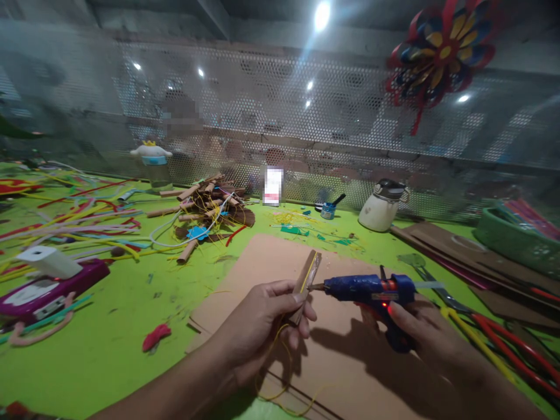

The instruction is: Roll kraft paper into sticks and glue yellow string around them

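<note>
Between the thumb and fingers of my left hand (pixel 273 312) is a narrow brown cardboard strip (pixel 310 269), tilted upward, with a yellow string (pixel 282 338) running along it and trailing down in a loop. My right hand (pixel 415 326) is wrapped round a blue hot glue gun (pixel 371 287), whose red light is lit. The nozzle points left and meets, or nearly meets, the strip's right edge. A clear glue stick (pixel 431 285) juts from the gun's back. Beneath both hands lies a sheet of tan cardboard (pixel 249 268).
Rolled cardboard pieces (pixel 210 204) are heaped behind on the green table (pixel 118 291). Pipe cleaners (pixel 74 221) and a purple power strip (pixel 56 291) lie left. Red-handled scissors (pixel 503 338), a green basket (pixel 516 239) and a white jug (pixel 380 207) stand or lie right.
</note>
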### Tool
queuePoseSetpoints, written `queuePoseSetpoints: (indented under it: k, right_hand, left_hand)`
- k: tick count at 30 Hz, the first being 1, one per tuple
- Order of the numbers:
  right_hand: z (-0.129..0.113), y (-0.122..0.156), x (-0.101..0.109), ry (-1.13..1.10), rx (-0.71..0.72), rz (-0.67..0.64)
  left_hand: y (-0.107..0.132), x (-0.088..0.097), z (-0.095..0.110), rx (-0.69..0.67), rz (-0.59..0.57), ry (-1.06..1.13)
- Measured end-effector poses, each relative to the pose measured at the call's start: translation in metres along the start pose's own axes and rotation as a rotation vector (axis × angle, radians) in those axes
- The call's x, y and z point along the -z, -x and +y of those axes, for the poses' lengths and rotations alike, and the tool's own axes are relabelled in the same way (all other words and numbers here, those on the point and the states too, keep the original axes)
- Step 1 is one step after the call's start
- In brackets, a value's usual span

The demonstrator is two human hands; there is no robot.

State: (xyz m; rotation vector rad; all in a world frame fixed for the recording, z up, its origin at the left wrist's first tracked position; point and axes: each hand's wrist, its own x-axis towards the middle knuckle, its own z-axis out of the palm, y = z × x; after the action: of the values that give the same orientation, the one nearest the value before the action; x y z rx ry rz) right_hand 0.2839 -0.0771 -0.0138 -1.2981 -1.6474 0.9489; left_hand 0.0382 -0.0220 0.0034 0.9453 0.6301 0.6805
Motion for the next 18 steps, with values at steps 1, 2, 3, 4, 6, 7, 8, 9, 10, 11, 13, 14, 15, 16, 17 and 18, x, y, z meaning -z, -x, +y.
queuePoseSetpoints:
  k: [1,2,3,4,6,7,8,9,10,11,13,14,15,16,17,18]
  right_hand:
    - [0.0002,0.0004,0.0000,0.000,-0.006,-0.006]
    - [0.0003,0.0005,-0.0001,-0.005,-0.009,-0.006]
    - [0.0005,0.0003,-0.0001,-0.012,-0.010,0.001]
    - [0.0006,-0.0002,-0.0001,-0.016,-0.010,0.010]
    - [0.0001,-0.0021,0.0001,-0.013,0.000,0.047]
    - [-0.0005,-0.0032,0.0004,-0.009,0.009,0.073]
    - [-0.0013,-0.0042,0.0006,-0.004,0.017,0.102]
    - [-0.0021,-0.0049,0.0008,-0.002,0.023,0.129]
    - [-0.0029,-0.0054,0.0009,-0.002,0.026,0.145]
    - [-0.0034,-0.0056,0.0010,-0.002,0.025,0.151]
    - [-0.0034,-0.0048,0.0012,0.000,0.016,0.130]
    - [-0.0029,-0.0040,0.0014,0.004,0.011,0.105]
    - [-0.0021,-0.0030,0.0017,0.011,0.004,0.074]
    - [-0.0012,-0.0019,0.0021,0.020,-0.004,0.041]
    - [-0.0001,-0.0008,0.0025,0.031,-0.015,0.006]
    - [0.0010,0.0001,0.0031,0.042,-0.026,-0.024]
  left_hand:
    - [0.0000,-0.0002,-0.0001,-0.004,-0.001,-0.003]
    - [0.0001,-0.0005,0.0000,-0.005,-0.001,-0.005]
    - [0.0003,-0.0010,0.0002,-0.004,0.004,-0.006]
    - [0.0005,-0.0015,0.0006,0.002,0.012,-0.005]
    - [0.0007,-0.0026,0.0015,0.020,0.025,0.004]
    - [0.0008,-0.0030,0.0018,0.028,0.027,0.009]
    - [0.0007,-0.0033,0.0021,0.033,0.028,0.013]
    - [0.0006,-0.0034,0.0021,0.036,0.027,0.016]
    - [0.0005,-0.0035,0.0021,0.037,0.027,0.018]
    - [0.0003,-0.0034,0.0019,0.035,0.029,0.018]
    - [0.0000,-0.0029,0.0013,0.031,0.036,0.019]
    - [-0.0002,-0.0025,0.0010,0.032,0.037,0.022]
    - [-0.0003,-0.0020,0.0006,0.032,0.035,0.022]
    - [-0.0005,-0.0014,0.0002,0.031,0.031,0.023]
    - [-0.0007,-0.0007,-0.0003,0.029,0.027,0.024]
    - [-0.0008,-0.0001,-0.0006,0.025,0.021,0.024]
